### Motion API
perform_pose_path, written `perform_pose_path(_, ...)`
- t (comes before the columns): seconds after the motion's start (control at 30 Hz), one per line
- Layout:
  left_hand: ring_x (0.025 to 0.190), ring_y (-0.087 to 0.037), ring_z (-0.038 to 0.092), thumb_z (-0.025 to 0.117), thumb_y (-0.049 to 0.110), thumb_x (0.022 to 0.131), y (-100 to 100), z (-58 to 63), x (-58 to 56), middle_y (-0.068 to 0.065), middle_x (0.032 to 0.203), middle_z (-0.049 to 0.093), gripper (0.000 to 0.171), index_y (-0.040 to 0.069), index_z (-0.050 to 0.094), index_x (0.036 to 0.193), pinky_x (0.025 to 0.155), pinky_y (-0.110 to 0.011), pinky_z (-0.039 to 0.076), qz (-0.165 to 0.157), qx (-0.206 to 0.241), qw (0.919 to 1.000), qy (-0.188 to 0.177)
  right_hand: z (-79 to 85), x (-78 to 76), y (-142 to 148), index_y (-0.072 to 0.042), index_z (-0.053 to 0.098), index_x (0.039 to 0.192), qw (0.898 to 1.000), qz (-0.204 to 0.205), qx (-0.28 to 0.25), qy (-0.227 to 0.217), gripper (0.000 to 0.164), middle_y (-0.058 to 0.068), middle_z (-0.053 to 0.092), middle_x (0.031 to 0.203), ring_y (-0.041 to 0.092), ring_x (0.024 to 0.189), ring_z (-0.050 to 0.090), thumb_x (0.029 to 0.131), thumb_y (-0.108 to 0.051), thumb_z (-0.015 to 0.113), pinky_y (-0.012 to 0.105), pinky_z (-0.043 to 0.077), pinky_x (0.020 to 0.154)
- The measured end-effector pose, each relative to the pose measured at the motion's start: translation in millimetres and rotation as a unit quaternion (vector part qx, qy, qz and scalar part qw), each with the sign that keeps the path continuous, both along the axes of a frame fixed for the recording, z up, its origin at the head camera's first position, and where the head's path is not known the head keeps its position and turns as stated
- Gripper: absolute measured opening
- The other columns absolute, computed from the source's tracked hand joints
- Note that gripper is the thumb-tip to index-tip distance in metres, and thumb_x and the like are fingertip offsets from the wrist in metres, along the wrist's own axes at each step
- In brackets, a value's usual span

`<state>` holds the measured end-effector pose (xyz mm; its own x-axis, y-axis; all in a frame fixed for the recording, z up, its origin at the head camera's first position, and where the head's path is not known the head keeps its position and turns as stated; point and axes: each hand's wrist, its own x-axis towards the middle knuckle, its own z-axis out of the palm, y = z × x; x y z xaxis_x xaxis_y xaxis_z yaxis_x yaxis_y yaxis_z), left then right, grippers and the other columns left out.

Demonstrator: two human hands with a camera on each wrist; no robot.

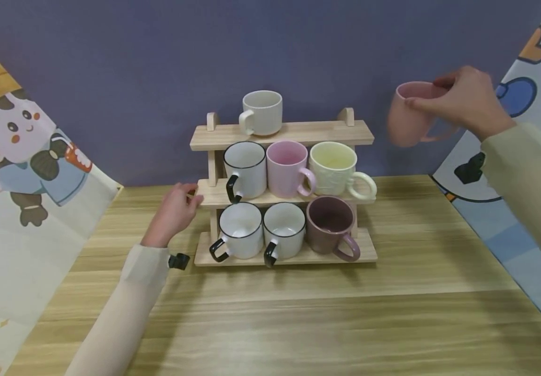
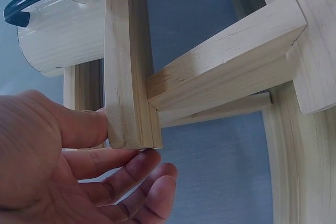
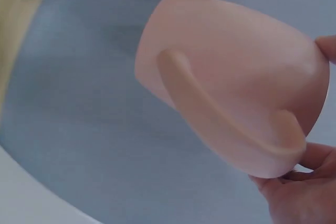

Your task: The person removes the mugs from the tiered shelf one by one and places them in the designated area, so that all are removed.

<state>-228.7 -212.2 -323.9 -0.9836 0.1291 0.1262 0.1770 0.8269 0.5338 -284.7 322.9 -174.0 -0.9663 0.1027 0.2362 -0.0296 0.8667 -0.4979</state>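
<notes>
My right hand point(image 1: 470, 102) grips a pink mug point(image 1: 407, 122) near its rim and holds it in the air, right of the wooden tiered shelf point(image 1: 317, 133). In the right wrist view the mug point(image 3: 226, 61) is tilted, its handle towards the camera. At the left end of the middle tier, my left hand point(image 1: 172, 211) pinches the board point(image 2: 123, 108) between thumb and fingers. A white ribbed mug point(image 1: 268, 115) stands on the top tier. On the middle tier are a black-rimmed white mug point(image 1: 251, 175), a pink-lilac mug point(image 1: 284, 172) and a pale yellow mug point(image 1: 329, 169).
Two black-rimmed white mugs point(image 1: 242, 237) and a dark mauve mug point(image 1: 324, 235) stand on the bottom tier. The shelf rests on a wood-grain table point(image 1: 270, 324). Behind it rises a blue-grey backdrop point(image 1: 157, 78), with printed cartoon panels point(image 1: 16, 136) at both sides.
</notes>
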Motion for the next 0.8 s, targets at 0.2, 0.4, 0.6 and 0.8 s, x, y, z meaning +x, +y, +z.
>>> perform_pose_path(0.2, 0.107, -0.038, 0.050, 0.048, 0.017, 0.100, -1, 0.0, 1.5, -0.026, 0.121, 0.049, 0.044, -0.009, 0.042, 0.135, 0.084, -0.046, 0.046, 0.005, 0.004, 1.0000, -0.004, -45.4, -11.0, 8, 0.012, 0.043, 0.134, 1.000, 0.021, 0.001, -0.002, 0.093, 0.029, 0.044, 0.130, 0.042, 0.112, 0.043, 0.077, -0.057, 0.068, 0.057, 0.040, 0.082)
perform_pose_path(0.4, 0.123, -0.042, 0.040, 0.048, 0.016, 0.100, 0, 0.2, 0.9, -0.028, 0.124, 0.050, 0.044, -0.010, 0.043, 0.135, 0.091, -0.049, 0.043, 0.009, 0.001, 0.9999, -0.006, -94.8, -24.2, 9, 0.013, 0.049, 0.128, 0.999, 0.046, -0.020, 0.017, 0.088, 0.030, 0.047, 0.125, 0.044, 0.112, 0.043, 0.076, -0.053, 0.072, 0.059, 0.038, 0.087)
perform_pose_path(0.6, 0.108, -0.038, 0.051, 0.049, 0.016, 0.099, 0, 0.3, 0.5, -0.027, 0.121, 0.051, 0.044, -0.010, 0.043, 0.135, 0.082, -0.045, 0.048, 0.008, 0.002, 1.0000, -0.001, -135.5, -37.1, 8, 0.013, 0.050, 0.127, 0.998, 0.050, -0.037, 0.010, 0.090, 0.030, 0.049, 0.122, 0.043, 0.108, 0.046, 0.074, -0.056, 0.072, 0.057, 0.039, 0.085)
perform_pose_path(0.8, 0.109, -0.038, 0.051, 0.049, 0.016, 0.099, 1, -0.2, 0.2, -0.026, 0.118, 0.054, 0.044, -0.010, 0.044, 0.134, 0.084, -0.046, 0.046, 0.012, 0.000, 0.9999, 0.004, -162.6, -49.7, 6, 0.012, 0.049, 0.127, 0.997, 0.051, -0.065, -0.006, 0.093, 0.031, 0.050, 0.123, 0.044, 0.109, 0.049, 0.070, -0.057, 0.076, 0.057, 0.041, 0.088)
